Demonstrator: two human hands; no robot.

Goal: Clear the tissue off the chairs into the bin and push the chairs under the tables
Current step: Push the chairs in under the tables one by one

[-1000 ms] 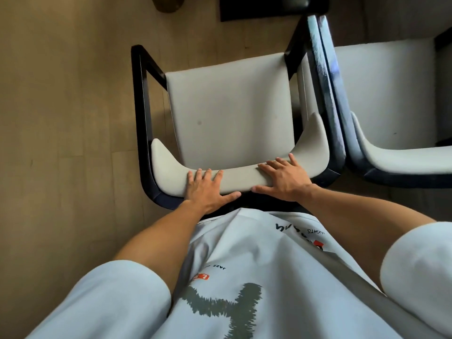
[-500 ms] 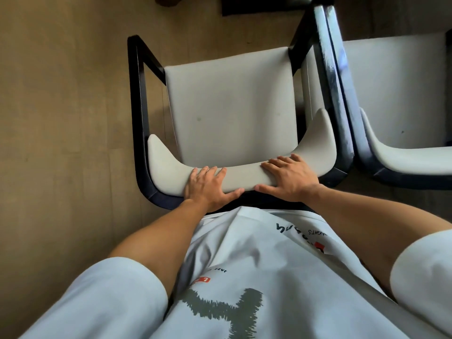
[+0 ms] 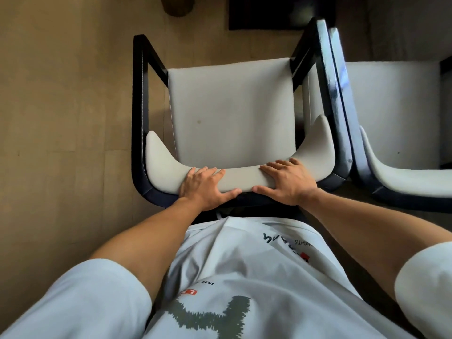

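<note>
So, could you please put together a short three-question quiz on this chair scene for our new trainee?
1. True or false: a tissue lies on the seat of the chair being handled.
2. Where do the left hand and right hand rest? A) on the armrests B) on top of the padded backrest C) on the floor
3. Fill in: a second chair stands close on the person's ____ side.

Key: 1 false, no tissue shows on the seat; 2 B; 3 right.
</note>
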